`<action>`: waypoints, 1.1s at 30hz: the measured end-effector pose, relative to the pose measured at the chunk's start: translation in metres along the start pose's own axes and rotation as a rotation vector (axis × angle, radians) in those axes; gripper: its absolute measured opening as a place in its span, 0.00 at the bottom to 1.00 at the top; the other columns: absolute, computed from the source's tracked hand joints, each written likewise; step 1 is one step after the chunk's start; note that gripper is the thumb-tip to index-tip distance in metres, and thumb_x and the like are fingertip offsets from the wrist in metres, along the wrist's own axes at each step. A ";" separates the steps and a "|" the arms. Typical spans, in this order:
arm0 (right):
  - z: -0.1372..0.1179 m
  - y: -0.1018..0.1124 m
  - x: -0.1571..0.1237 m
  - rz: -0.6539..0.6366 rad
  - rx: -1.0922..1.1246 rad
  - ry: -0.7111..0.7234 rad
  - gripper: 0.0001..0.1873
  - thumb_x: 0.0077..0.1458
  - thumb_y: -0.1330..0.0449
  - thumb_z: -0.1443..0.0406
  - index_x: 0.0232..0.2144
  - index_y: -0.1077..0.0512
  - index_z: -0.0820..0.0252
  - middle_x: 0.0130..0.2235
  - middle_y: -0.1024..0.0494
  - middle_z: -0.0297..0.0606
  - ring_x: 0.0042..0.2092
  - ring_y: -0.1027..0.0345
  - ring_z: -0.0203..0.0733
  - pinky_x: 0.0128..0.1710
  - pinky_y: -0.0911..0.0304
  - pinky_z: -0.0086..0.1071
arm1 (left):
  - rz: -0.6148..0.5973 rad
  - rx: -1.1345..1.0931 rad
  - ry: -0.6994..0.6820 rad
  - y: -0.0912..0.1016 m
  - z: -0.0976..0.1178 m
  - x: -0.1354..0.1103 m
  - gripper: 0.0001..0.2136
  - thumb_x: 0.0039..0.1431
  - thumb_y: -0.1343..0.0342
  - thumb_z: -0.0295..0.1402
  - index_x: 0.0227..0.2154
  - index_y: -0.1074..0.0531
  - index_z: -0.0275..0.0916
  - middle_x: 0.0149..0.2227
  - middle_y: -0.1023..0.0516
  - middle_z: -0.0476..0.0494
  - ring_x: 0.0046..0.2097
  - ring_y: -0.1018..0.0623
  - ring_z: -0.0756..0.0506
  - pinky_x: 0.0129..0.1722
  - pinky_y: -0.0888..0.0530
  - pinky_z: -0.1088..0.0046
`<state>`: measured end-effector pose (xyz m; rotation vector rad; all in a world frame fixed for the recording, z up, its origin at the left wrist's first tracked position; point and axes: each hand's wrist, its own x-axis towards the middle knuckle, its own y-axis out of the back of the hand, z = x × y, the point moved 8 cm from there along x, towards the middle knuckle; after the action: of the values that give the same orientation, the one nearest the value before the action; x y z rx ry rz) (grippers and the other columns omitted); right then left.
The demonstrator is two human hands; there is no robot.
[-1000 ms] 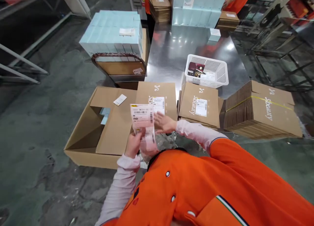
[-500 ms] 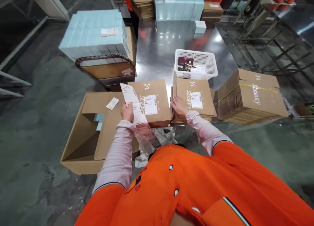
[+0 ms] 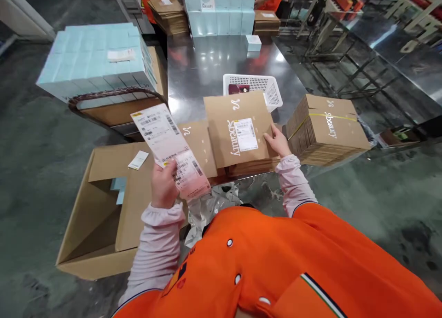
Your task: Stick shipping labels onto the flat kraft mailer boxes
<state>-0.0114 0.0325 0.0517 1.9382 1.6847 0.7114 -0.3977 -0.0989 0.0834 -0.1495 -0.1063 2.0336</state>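
Observation:
My left hand (image 3: pixel 165 184) is closed on a strip of shipping labels (image 3: pixel 160 131), which hangs at a slant in front of the table. With thumb and fingers, my right hand (image 3: pixel 278 142) pinches the right edge of a flat folded cardboard box (image 3: pixel 221 136). This box is raised and tilted, and a white shipping label (image 3: pixel 246 135) sits on its printed face. Under it shows a stack of folded boxes (image 3: pixel 255 167). Another labelled-brand cardboard pile (image 3: pixel 198 141) lies to the left, partly covered by the raised box and the label strip.
A white basket (image 3: pixel 274 92) stands behind the raised box on the metal table (image 3: pixel 214 55). To the right is a strapped bundle of folded boxes (image 3: pixel 334 127). An open carton (image 3: pixel 76 244) sits lower left, near a trolley of light-blue boxes (image 3: pixel 90 55). Co-workers stand across the table.
My right hand has gone from the stack's left side to the right edge of the labelled box, now raised and shifted left. My left hand has brought the label strip closer to me.

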 end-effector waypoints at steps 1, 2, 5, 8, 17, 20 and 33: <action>0.001 0.001 -0.003 -0.026 -0.068 -0.042 0.43 0.52 0.39 0.48 0.62 0.42 0.68 0.61 0.39 0.60 0.61 0.43 0.60 0.59 0.44 0.54 | -0.008 -0.015 -0.018 -0.005 0.000 -0.010 0.22 0.51 0.39 0.41 0.49 0.29 0.41 0.49 0.22 0.40 0.49 0.23 0.40 0.46 0.24 0.65; -0.006 -0.008 -0.010 -0.097 -0.085 -0.045 0.44 0.48 0.35 0.49 0.60 0.39 0.68 0.59 0.37 0.61 0.59 0.40 0.61 0.57 0.42 0.54 | -0.020 -0.027 -0.024 -0.009 -0.001 -0.020 0.23 0.50 0.37 0.39 0.50 0.29 0.42 0.49 0.22 0.41 0.49 0.22 0.40 0.45 0.24 0.67; -0.067 -0.084 -0.064 -0.548 0.254 0.144 0.41 0.42 0.32 0.49 0.55 0.34 0.63 0.52 0.27 0.50 0.50 0.31 0.51 0.51 0.34 0.45 | -0.157 0.012 0.053 -0.026 -0.019 -0.044 0.24 0.49 0.36 0.39 0.50 0.30 0.42 0.46 0.21 0.42 0.44 0.21 0.42 0.41 0.23 0.69; -0.119 -0.135 -0.122 -0.665 0.733 0.190 0.33 0.49 0.38 0.45 0.51 0.31 0.59 0.48 0.24 0.43 0.47 0.28 0.45 0.48 0.31 0.39 | -0.287 0.096 0.071 -0.032 -0.033 -0.054 0.25 0.46 0.34 0.40 0.48 0.28 0.39 0.46 0.21 0.39 0.46 0.22 0.41 0.44 0.25 0.67; -0.149 -0.149 -0.117 -0.691 0.420 0.325 0.22 0.51 0.36 0.51 0.40 0.23 0.63 0.37 0.20 0.39 0.37 0.28 0.40 0.39 0.34 0.31 | 0.018 0.020 0.113 0.002 -0.063 -0.049 0.15 0.44 0.34 0.42 0.30 0.24 0.35 0.30 0.21 0.45 0.31 0.25 0.48 0.36 0.28 0.72; -0.161 -0.150 -0.109 -0.671 0.224 0.435 0.17 0.56 0.39 0.54 0.37 0.20 0.62 0.32 0.20 0.37 0.33 0.30 0.39 0.35 0.37 0.30 | 0.140 0.078 0.058 0.003 -0.067 -0.054 0.14 0.48 0.37 0.43 0.22 0.29 0.37 0.22 0.28 0.51 0.25 0.31 0.51 0.29 0.33 0.75; -0.159 -0.247 0.004 -0.310 -0.177 0.368 0.24 0.53 0.36 0.56 0.51 0.26 0.59 0.60 0.35 0.47 0.59 0.41 0.53 0.61 0.46 0.48 | 0.010 -0.028 0.555 0.047 -0.180 -0.091 0.25 0.34 0.29 0.41 0.37 0.23 0.34 0.41 0.19 0.35 0.43 0.21 0.37 0.46 0.25 0.61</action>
<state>-0.2994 0.0717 0.0111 1.4445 2.0012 1.0998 -0.3714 -0.2000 -0.0959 -0.7229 0.2143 1.9303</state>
